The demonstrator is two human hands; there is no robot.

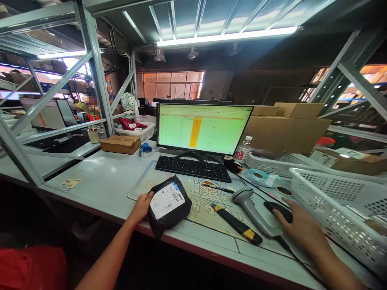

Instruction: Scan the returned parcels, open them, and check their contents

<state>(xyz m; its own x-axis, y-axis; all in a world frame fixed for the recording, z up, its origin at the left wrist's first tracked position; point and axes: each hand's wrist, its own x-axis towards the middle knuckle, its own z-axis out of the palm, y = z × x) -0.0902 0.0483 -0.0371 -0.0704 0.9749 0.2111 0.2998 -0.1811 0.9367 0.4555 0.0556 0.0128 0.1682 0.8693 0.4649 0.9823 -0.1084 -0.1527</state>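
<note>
My left hand (142, 208) grips the left edge of a black plastic parcel (182, 211) that has a white shipping label (167, 200) on top. The parcel rests at the front edge of the desk; the fingers beneath it are hidden. My right hand (302, 225) is closed over a black computer mouse (279, 211). Just left of the mouse lies a grey barcode scanner (254, 211). Between scanner and parcel is a black-and-yellow utility knife (237, 223). Behind these stand a keyboard (193, 167) and a lit monitor (202, 129) showing a spreadsheet.
White plastic baskets (338, 221) line the right side. Rolls of tape (256, 175) and a bottle (242, 149) stand near the monitor. A flat cardboard box (121, 144) and blue tape (146, 150) sit back left. Metal shelf posts (93, 60) frame the desk. Another person (91, 105) is at far left.
</note>
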